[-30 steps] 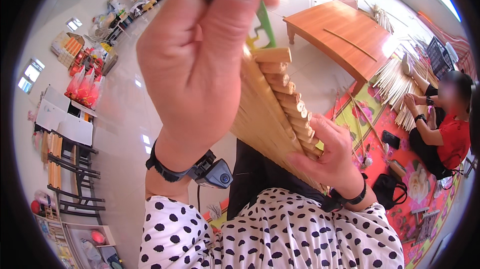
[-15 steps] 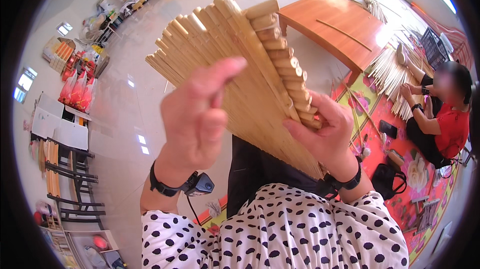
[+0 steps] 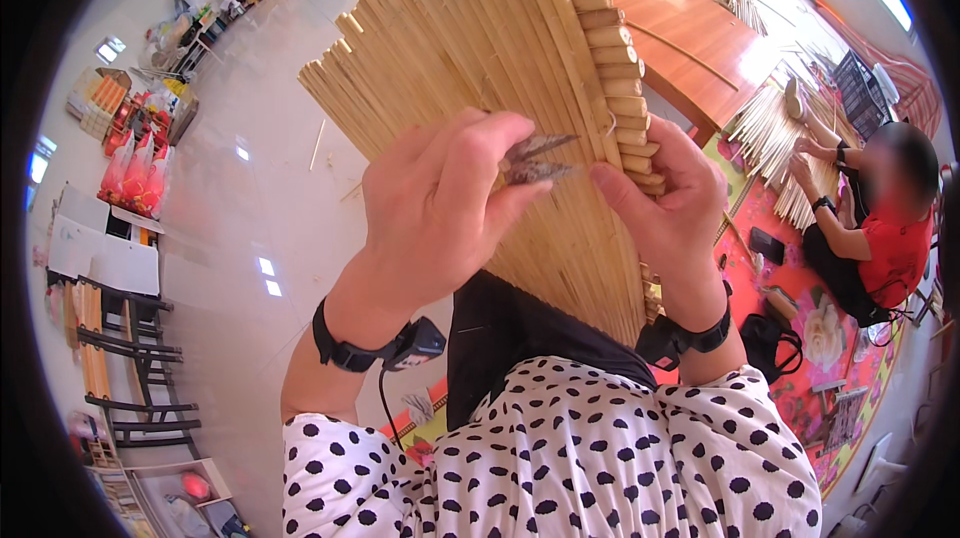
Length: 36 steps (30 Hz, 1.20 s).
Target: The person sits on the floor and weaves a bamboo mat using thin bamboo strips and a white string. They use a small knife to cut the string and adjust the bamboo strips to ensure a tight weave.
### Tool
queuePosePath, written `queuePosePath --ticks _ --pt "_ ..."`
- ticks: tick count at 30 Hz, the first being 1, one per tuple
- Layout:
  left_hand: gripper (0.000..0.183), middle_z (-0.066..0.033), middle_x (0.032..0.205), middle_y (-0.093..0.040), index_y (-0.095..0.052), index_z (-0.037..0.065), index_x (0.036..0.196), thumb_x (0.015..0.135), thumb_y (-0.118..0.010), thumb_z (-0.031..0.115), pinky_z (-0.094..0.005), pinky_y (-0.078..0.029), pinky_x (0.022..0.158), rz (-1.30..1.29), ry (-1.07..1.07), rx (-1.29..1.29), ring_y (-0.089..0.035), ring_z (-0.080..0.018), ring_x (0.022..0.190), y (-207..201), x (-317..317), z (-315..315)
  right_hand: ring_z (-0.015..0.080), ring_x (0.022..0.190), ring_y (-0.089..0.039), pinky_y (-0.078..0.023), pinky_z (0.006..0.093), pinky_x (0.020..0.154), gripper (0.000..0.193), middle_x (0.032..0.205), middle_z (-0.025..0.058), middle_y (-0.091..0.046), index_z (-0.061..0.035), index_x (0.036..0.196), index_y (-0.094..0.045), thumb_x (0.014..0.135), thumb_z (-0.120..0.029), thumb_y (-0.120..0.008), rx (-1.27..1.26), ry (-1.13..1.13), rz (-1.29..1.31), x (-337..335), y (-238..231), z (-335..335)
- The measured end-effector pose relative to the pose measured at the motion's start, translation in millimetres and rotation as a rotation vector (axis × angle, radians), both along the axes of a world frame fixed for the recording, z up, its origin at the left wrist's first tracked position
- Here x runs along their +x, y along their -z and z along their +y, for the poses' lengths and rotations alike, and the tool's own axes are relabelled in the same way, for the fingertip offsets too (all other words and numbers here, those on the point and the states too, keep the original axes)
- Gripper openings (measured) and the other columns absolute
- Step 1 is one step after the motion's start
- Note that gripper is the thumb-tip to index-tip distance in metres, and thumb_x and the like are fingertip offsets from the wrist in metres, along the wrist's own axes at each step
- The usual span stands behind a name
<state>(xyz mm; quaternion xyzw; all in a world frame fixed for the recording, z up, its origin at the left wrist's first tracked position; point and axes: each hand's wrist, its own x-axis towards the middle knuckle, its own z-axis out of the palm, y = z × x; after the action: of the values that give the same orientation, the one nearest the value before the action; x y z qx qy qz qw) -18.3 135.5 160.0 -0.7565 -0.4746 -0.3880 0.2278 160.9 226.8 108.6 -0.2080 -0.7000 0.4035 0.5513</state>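
Note:
Before me I have a panel of tan bamboo sticks [image 3: 480, 68] laid tightly side by side and tilted away, its right edge showing a stack of round cut ends. My right hand [image 3: 672, 203] grips that edge, thumb on the flat face and fingers around the stick ends. A short pale loop [image 3: 612, 123] stands out near the thumb. My left hand [image 3: 440, 193] holds small metal thread snips [image 3: 542, 160] between thumb and fingers. Their two pointed grey blades are spread apart, pointing right over the panel, toward the loop. The snips' grip end is hidden in the hand.
A person in red [image 3: 885, 248] sits at the right on a red floral mat [image 3: 800, 308], beside a pile of loose sticks [image 3: 775, 138]. Beyond the panel stands an orange wooden table [image 3: 690, 43]. Black-legged folded furniture [image 3: 140, 378] and red bags [image 3: 138, 178] line the left wall.
The panel has shifted upward and slightly right in view, with my right hand on its edge. My left hand has moved right and down; the snips' blades now show.

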Motion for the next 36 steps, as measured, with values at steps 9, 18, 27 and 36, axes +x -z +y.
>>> queuePosePath --ticks 9,18,27,36 --pt "0.031 0.0006 0.075 -0.059 -0.059 0.008 0.089 0.067 -0.079 0.014 -0.0303 -0.039 0.053 0.083 0.006 0.092 -0.059 -0.0179 0.065 0.9 -4.0 22.9 0.0005 0.072 -0.057 -0.049 0.0176 0.064 0.038 0.079 0.001 -0.066 0.0045 0.112 -0.063 0.076 0.001 -0.075 0.006 -0.016 -0.001 -2.4 -4.6 0.4" --pt "0.028 0.0021 0.072 -0.056 -0.06 0.01 0.088 0.068 -0.078 0.017 -0.0296 -0.037 0.052 0.162 -0.005 0.138 -0.056 -0.0159 0.062 -1.4 -3.5 26.2 0.0016 0.071 -0.059 -0.05 0.0184 0.064 0.038 0.081 0.0023 -0.068 0.0039 0.112 -0.064 0.075 0.001 -0.075 0.031 -0.02 -0.022 -2.3 -7.3 0.3" --pt "0.027 0.0028 0.074 -0.058 -0.061 0.01 0.09 0.07 -0.075 0.018 -0.0287 -0.036 0.051 0.222 0.013 0.189 -0.054 -0.0144 0.06 -1.2 -8.1 29.6 0.0018 0.067 -0.058 -0.049 0.0189 0.062 0.039 0.078 0.0032 -0.068 0.0033 0.111 -0.064 0.074 0.0 -0.076 0.0 -0.007 -0.009 -1.2 -6.4 -0.4" --pt "0.026 0.0034 0.073 -0.056 -0.061 0.01 0.09 0.07 -0.075 0.019 -0.0279 -0.035 0.05 0.246 0.026 0.214 -0.052 -0.0137 0.059 0.3 -7.4 33.9 0.0028 0.064 -0.058 -0.049 0.0195 0.06 0.04 0.076 0.0038 -0.067 0.0024 0.11 -0.065 0.072 -0.001 -0.077 0.016 0.021 -0.037 0.3 -5.6 0.1"
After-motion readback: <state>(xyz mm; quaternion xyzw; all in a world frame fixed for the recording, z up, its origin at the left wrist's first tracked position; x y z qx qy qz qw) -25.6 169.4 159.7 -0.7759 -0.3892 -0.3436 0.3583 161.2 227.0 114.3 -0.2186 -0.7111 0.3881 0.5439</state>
